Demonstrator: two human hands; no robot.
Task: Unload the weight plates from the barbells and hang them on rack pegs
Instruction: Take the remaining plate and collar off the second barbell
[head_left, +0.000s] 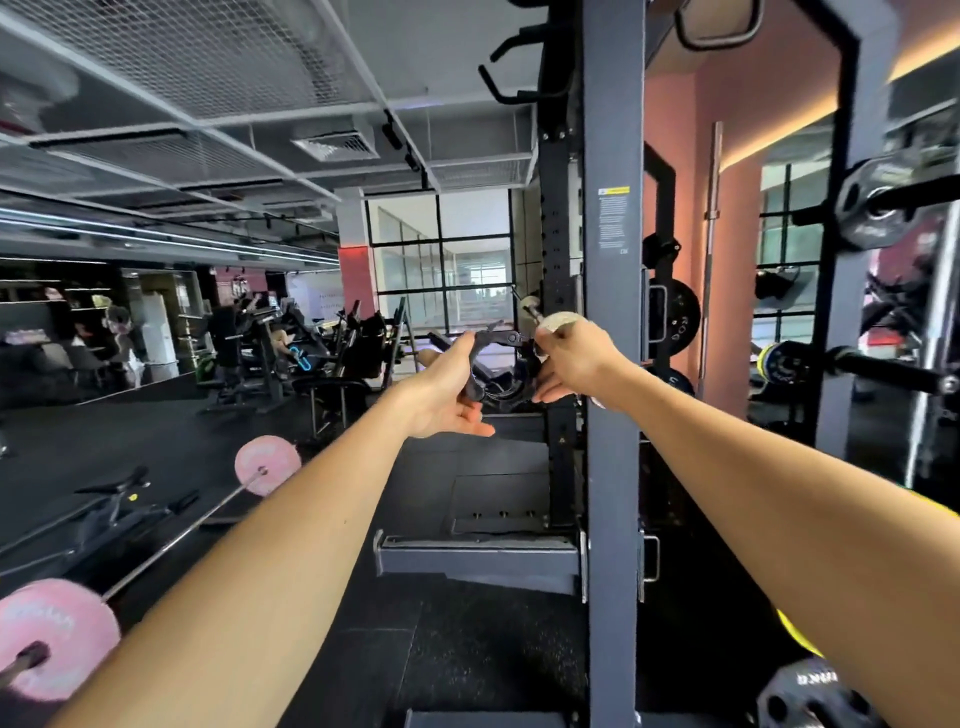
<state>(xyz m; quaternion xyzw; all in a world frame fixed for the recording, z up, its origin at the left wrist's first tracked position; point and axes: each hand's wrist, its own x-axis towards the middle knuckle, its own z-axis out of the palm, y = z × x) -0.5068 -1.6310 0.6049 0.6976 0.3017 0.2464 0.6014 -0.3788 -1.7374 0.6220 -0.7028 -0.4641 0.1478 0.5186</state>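
Fingers (470, 415) of left hand (447, 392) loosely extended beneath a black barbell collar clamp (493, 364), thumb hooked over its top edge; fingers (548, 389) of right hand (574, 364) curled toward the clamp's other side, pinching near its lever, exact grip hard to tell through blur. Both bare forearms reaching forward at chest height.

Largest first: tall dark power rack upright (613, 364) straight ahead, just right of the hands, with a white warning label near the top. Second rack frame (852, 260) at far right, carrying black weight plates (878, 208) on a peg high up and a yellow-edged plate (779, 364) on a lower peg. More black plates (675, 317) hung behind the main upright. Black rubber floor (467, 649) below.

Lower left: barbell (176, 540) lying on the floor, slanting away, with pink plate (52, 639) at its near end and second pink plate (267, 465) at its far end, both on the bar. Bottom right corner: black gripped plate (810, 696), partly cut off by the frame edge.

Smallest: pale barbell sleeve end (556, 322) just above the right hand, touching or nearly touching the clamp; cannot tell which.
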